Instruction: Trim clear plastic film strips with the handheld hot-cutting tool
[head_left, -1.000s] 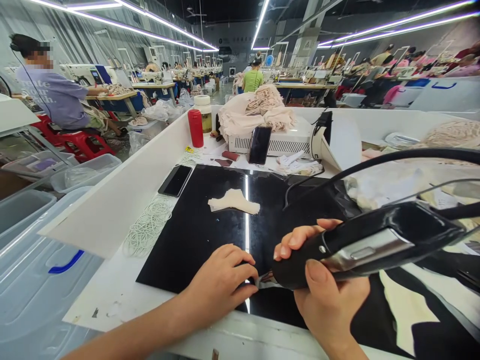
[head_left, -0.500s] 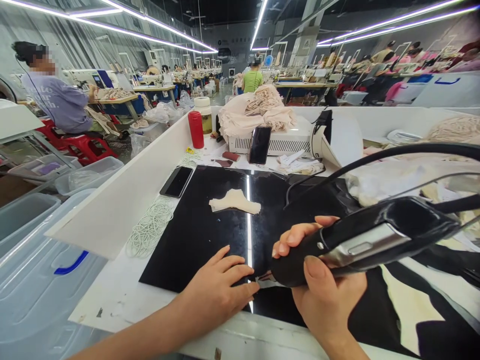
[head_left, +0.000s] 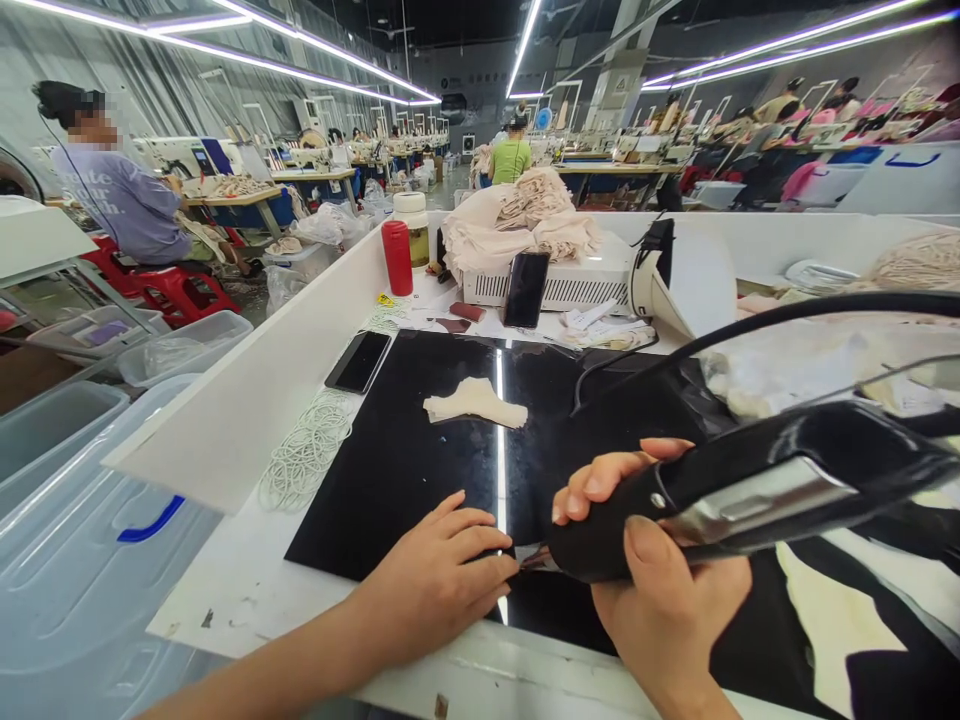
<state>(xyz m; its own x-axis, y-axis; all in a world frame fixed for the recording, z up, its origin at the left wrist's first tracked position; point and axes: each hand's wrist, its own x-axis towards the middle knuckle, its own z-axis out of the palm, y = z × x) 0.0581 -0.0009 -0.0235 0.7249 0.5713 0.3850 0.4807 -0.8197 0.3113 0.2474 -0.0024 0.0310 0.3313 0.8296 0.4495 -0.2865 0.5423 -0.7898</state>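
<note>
My right hand (head_left: 667, 560) is wrapped round a black corded handheld tool (head_left: 757, 480) with a silver plate on its side. The tool's metal tip (head_left: 534, 560) points left, close to the fingertips of my left hand (head_left: 442, 575). That hand lies palm down on a glossy black board (head_left: 382, 490), its fingers stretched out. Whether anything thin lies beneath them I cannot tell. Farther back on the board rests a cream fabric piece (head_left: 476, 402). Another pale cut piece (head_left: 844, 620) lies to the right, below the tool.
Light green elastic cord (head_left: 306, 455) and a phone (head_left: 358, 362) lie left of the board. Behind stand a red bottle (head_left: 397, 258), a jar (head_left: 412, 225), a propped phone (head_left: 526, 290) and a fabric heap (head_left: 525, 215). The tool's black cable (head_left: 720, 340) arches across the right side.
The tool has shifted slightly right and tilted in my right hand. My left hand stays nearly where it was. The whole view has slid a little to the right.
</note>
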